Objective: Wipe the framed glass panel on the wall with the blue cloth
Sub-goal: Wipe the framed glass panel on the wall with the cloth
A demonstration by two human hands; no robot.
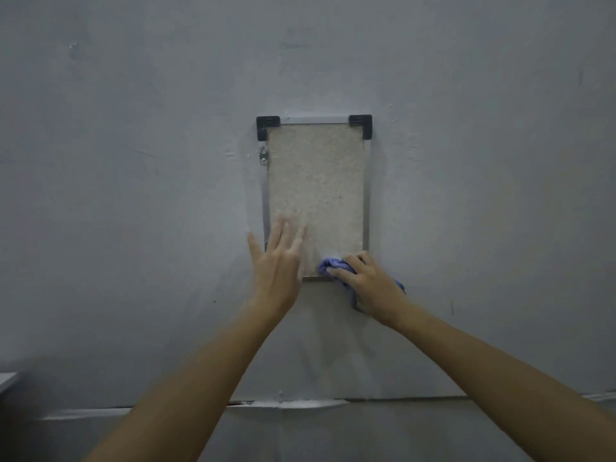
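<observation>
The framed glass panel [315,181] hangs upright on the grey wall, with a thin metal frame, black corner caps at the top and a speckled beige face. My left hand [278,261] lies flat with straight fingers over the panel's lower left corner. My right hand [370,283] grips the bunched blue cloth [328,265] and holds it against the panel's lower right corner. Part of the cloth hangs out below and to the right of that hand. Both lower frame corners are hidden by my hands.
A small metal hanger bracket [264,155] sits on the frame's left side near the top. The grey wall [466,161] spreads on all sides. A horizontal seam with chipped paint [286,402] runs low across the wall. A pale ledge edge [7,380] shows at far left.
</observation>
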